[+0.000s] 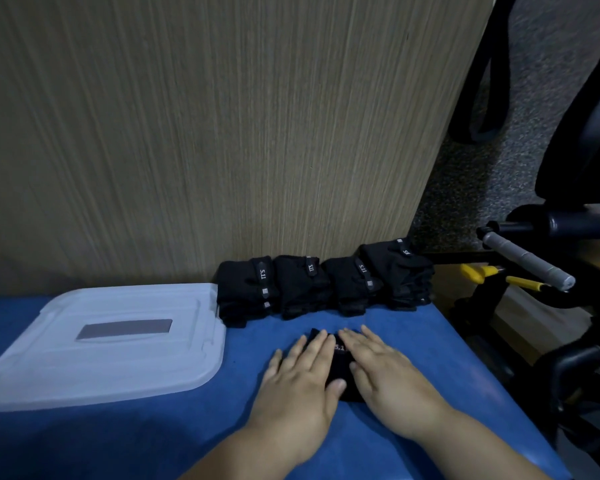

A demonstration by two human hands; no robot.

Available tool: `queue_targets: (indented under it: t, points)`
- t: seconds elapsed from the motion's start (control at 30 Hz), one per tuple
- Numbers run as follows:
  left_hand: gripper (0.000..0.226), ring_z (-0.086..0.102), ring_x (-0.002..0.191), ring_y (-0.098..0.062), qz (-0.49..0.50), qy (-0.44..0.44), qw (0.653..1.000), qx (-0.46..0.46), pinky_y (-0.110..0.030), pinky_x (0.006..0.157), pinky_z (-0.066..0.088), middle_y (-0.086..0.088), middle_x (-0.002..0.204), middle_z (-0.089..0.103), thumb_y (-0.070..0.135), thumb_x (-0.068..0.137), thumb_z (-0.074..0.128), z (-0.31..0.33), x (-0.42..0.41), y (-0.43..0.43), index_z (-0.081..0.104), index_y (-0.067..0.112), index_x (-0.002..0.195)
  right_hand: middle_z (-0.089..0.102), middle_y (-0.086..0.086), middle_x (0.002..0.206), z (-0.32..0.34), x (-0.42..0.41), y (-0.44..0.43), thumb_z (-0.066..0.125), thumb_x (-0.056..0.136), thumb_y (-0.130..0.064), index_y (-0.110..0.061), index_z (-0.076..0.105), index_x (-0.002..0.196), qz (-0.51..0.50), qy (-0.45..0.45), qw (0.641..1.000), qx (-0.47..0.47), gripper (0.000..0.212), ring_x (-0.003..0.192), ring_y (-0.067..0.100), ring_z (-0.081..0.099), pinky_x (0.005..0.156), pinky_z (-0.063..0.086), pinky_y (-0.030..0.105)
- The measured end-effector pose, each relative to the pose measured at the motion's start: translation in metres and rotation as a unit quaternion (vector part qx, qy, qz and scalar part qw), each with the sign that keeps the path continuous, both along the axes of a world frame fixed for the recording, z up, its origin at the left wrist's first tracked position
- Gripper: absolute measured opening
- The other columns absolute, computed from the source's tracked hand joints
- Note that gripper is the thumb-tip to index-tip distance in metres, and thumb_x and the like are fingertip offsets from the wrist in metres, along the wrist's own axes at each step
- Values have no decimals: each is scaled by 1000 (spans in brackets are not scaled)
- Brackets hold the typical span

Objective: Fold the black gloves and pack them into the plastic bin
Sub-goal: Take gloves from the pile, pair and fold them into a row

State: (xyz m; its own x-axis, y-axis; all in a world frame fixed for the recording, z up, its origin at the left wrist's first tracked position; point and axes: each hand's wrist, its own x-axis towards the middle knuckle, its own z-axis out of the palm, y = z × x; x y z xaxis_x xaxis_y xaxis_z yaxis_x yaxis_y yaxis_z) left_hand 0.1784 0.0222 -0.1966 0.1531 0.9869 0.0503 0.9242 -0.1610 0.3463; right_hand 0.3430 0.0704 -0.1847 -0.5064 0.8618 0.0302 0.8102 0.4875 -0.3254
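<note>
Black glove (pixel 340 370): lies on the blue tabletop (pixel 153 441) toward the front right, mostly covered by both hands; a white "5.11" mark shows between them.
Left hand (pixel 298 386): flat, fingers straight and close together, pressing on the glove's left part; it grips nothing.
Right hand (pixel 385 375): also flat with straight fingers, pressing on the glove's right part.
Glove row (pixel 326 285): black bundles side by side against the wooden panel (pixel 222 133), behind the hands.
Plastic bin (pixel 201 368): translucent white, flat top with a grey rectangle facing up, left of the hands, its far corner just beside the row's left end.
</note>
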Motion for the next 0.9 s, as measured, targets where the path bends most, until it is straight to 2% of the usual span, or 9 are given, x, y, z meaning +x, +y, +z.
queue_targets:
  t: [0.13,0.3,0.4,0.47,0.5,0.57,0.63,0.73,0.9]
  points:
    - [62,-17,145,-6,3,41,998,-39,-41,119,-12,25,154,-20,57,97,11,3,-3,3,-13,37,150,15,-16,158,2,-1,0,26,104,-33,-29,13,153,-16,-19,1000,-13,51,145,-1,0,121,9,30]
    - [55,-13,146,-5,4,39,998,-51,-41,119,-12,25,156,-15,46,102,13,7,-11,2,-12,38,150,20,-10,158,5,-4,-1,26,103,-35,-24,17,153,-39,-24,999,-24,52,146,5,8,120,9,27]
    - [54,-10,146,-5,16,36,998,-58,-40,119,-11,20,159,-5,42,103,14,9,-17,2,-10,36,151,34,-6,153,6,-3,-1,27,99,-43,-23,29,150,-65,-29,997,-5,54,143,11,25,116,19,26]
    - [53,-8,147,-7,26,28,998,-57,-38,119,-10,17,160,3,40,104,14,8,-20,1,-7,34,152,53,-4,136,12,-4,-4,39,97,-45,-25,50,137,-94,-20,995,-2,46,130,16,43,106,34,27]
    - [53,-6,148,-9,40,16,998,-53,-36,120,-8,15,160,6,39,104,15,8,-20,-1,-3,33,153,61,-4,120,16,-5,-5,46,94,-46,-27,61,122,-112,-12,994,-8,38,118,16,52,96,42,27]
    - [52,4,147,-14,91,-20,995,-30,-32,119,2,10,160,15,39,104,21,9,-22,-3,10,27,153,63,-4,94,25,-6,-10,54,86,-54,-26,68,95,-148,-9,989,-26,32,93,14,59,77,48,27]
    - [48,23,138,-16,154,-40,987,14,-30,113,19,7,149,31,44,101,30,12,-24,-8,27,25,145,62,-6,84,31,-8,-14,60,80,-58,-24,66,85,-185,-7,981,-61,34,80,12,60,66,49,26]
    - [40,40,119,-17,193,-73,978,8,-30,100,36,4,127,49,51,96,38,17,-26,-16,42,23,124,63,-6,82,37,-18,-20,63,80,-55,-22,60,90,-228,24,965,-130,35,75,9,60,59,48,23]
    - [42,55,101,-17,202,-194,957,-68,-28,77,45,2,108,58,53,93,46,28,-32,-14,43,21,119,68,2,76,36,-40,-25,63,78,-54,-14,62,86,-259,64,945,-189,41,70,16,66,62,51,27]
